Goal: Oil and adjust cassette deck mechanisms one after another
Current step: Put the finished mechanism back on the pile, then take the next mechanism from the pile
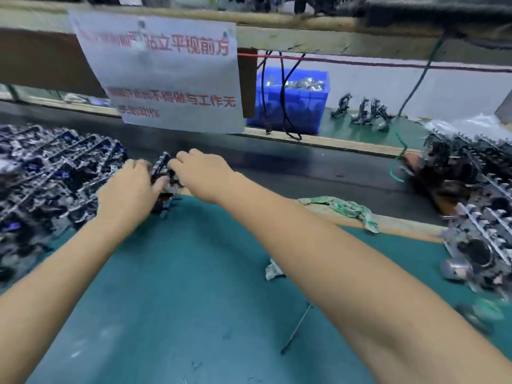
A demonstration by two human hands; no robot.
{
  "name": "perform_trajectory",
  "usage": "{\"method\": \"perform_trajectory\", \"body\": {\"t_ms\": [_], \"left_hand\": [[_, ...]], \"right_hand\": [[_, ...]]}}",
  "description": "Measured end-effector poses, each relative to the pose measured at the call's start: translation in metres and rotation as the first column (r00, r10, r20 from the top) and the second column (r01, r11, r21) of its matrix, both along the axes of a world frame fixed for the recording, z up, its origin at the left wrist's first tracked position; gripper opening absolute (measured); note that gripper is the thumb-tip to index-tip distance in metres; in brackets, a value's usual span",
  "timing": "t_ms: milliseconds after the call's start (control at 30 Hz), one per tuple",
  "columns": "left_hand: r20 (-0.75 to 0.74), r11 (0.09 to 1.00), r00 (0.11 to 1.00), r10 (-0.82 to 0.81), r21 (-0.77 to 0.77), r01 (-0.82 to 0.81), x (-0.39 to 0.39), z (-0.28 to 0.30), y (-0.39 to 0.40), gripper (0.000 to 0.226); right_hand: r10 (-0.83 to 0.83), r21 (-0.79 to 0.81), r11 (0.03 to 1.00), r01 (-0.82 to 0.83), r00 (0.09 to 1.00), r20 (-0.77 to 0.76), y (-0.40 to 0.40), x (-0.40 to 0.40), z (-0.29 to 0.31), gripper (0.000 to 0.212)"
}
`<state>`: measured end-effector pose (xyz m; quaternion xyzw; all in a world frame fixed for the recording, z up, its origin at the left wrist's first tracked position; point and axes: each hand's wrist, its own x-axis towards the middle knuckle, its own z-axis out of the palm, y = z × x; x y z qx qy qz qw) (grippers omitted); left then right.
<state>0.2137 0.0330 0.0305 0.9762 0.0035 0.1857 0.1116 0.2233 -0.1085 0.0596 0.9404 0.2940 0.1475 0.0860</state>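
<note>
One cassette deck mechanism [164,176] held upright between both hands at far edge of green surface [194,273], beside left-hand pile of mechanisms [52,178]. Left hand [130,187] curled round its near side, thumb pressed on it; right hand [199,173] pinching its top, arm stretched across. Above, paper sign [166,73] in red, partly blurred: "站立平视前方", "不得做与工作无".

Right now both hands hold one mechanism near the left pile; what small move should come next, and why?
Probably draw the mechanism back onto the bare green mat. The left hand and right hand grip it beside the crowded left pile, at the mat's far edge.
</note>
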Motion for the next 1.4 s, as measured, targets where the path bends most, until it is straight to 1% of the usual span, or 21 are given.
{"method": "perform_trajectory", "body": {"t_ms": [67, 133, 200, 267, 367, 400, 467, 533, 600, 667, 733, 800, 867, 933, 967, 1067, 1167, 1233, 1300, 1367, 1400], "left_hand": [[-0.010, 1.000, 1.000, -0.008, 0.025, 0.008, 0.015, -0.005, 0.002, 0.034], [-0.041, 0.999, 0.999, -0.023, 0.030, 0.024, 0.027, -0.010, 0.002, 0.027], [-0.070, 1.000, 0.997, -0.026, 0.008, 0.026, 0.034, -0.016, 0.005, 0.028], [-0.063, 0.998, 0.997, -0.052, -0.020, 0.051, 0.037, -0.018, 0.008, 0.028], [-0.068, 0.986, 0.984, -0.166, -0.012, 0.166, 0.031, -0.014, 0.008, 0.026], [-0.073, 0.975, 0.973, -0.221, 0.002, 0.221, 0.026, -0.012, 0.006, 0.025], [-0.079, 0.941, 0.938, -0.338, -0.002, 0.339, 0.015, -0.007, -0.001, 0.025], [-0.064, 0.886, 0.884, -0.463, -0.027, 0.463, 0.001, 0.002, -0.011, 0.027], [0.006, 0.803, 0.803, -0.595, 0.019, 0.595, -0.017, 0.011, -0.026, 0.029], [0.068, 0.717, 0.714, -0.697, 0.075, 0.693, -0.042, 0.018, -0.044, 0.028], [0.090, 0.655, 0.650, -0.755, 0.061, 0.753, -0.072, 0.021, -0.060, 0.035], [0.107, 0.584, 0.578, -0.809, 0.031, 0.811, -0.105, 0.019, -0.075, 0.041], [0.133, 0.489, 0.481, -0.867, 0.033, 0.872, -0.138, 0.012, -0.089, 0.038], [0.166, 0.399, 0.383, -0.909, 0.073, 0.914, -0.168, -0.001, -0.103, 0.035], [0.178, 0.357, 0.336, -0.925, 0.099, 0.929, -0.182, -0.010, -0.109, 0.033], [0.186, 0.275, 0.249, -0.950, 0.129, 0.953, -0.215, -0.041, -0.127, 0.028], [0.188, 0.230, 0.217, -0.958, 0.049, 0.972, -0.231, -0.060, -0.141, 0.026], [0.173, 0.243, 0.242, -0.955, -0.012, 0.970, -0.233, -0.067, -0.147, 0.030], [0.106, 0.279, 0.289, -0.952, -0.097, 0.955, -0.233, -0.073, -0.152, 0.052], [0.052, 0.287, 0.305, -0.951, -0.220, 0.932, -0.231, -0.076, -0.155, 0.074], [0.041, 0.292, 0.315, -0.948, -0.280, 0.915, -0.229, -0.076, -0.158, 0.081]], "right_hand": [[0.055, -0.053, 0.997, -0.052, 0.997, 0.061, 0.014, 0.019, -0.006, 0.045], [0.096, -0.109, 0.990, -0.087, 0.993, 0.075, 0.025, 0.035, -0.009, 0.044], [0.114, -0.144, 0.984, -0.103, 0.991, 0.069, 0.032, 0.049, -0.014, 0.044], [0.138, -0.153, 0.981, -0.123, 0.986, 0.094, 0.033, 0.056, -0.017, 0.039], [0.168, -0.168, 0.976, -0.139, 0.971, 0.170, 0.019, 0.053, -0.015, 0.030], [0.162, -0.165, 0.977, -0.134, 0.971, 0.173, 0.011, 0.049, -0.013, 0.028], [0.138, -0.141, 0.983, -0.120, 0.983, 0.123, -0.009, 0.037, -0.008, 0.026], [0.082, -0.052, 0.995, -0.081, 0.996, 0.028, -0.033, 0.018, -0.002, 0.025], [0.025, 0.069, 0.997, -0.024, 0.999, -0.025, -0.059, -0.010, 0.001, 0.026], [-0.036, 0.121, 0.992, 0.038, 0.999, -0.015, -0.084, -0.048, 0.004, 0.031], [-0.078, 0.168, 0.983, 0.073, 0.997, 0.024, -0.107, -0.094, 0.006, 0.034], [-0.102, 0.247, 0.965, 0.087, 0.994, 0.047, -0.128, -0.145, 0.007, 0.032], [-0.140, 0.349, 0.931, 0.110, 0.988, 0.061, -0.147, -0.195, -0.002, 0.027], [-0.172, 0.359, 0.926, 0.117, 0.977, 0.124, -0.162, -0.241, -0.020, 0.010], [-0.182, 0.343, 0.932, 0.115, 0.969, 0.170, -0.167, -0.262, -0.032, 0.005], [-0.183, 0.278, 0.955, 0.104, 0.943, 0.276, -0.185, -0.309, -0.065, 0.017], [-0.183, 0.248, 0.964, 0.094, 0.912, 0.366, -0.197, -0.334, -0.089, 0.020], [-0.204, 0.254, 0.961, 0.111, 0.902, 0.380, -0.200, -0.344, -0.100, 0.018], [-0.215, 0.282, 0.952, 0.116, 0.913, 0.348, -0.203, -0.351, -0.108, 0.020], [-0.235, 0.347, 0.929, 0.129, 0.930, 0.283, -0.206, -0.353, -0.108, 0.031], [-0.244, 0.382, 0.914, 0.136, 0.937, 0.251, -0.208, -0.353, -0.107, 0.035]]}}
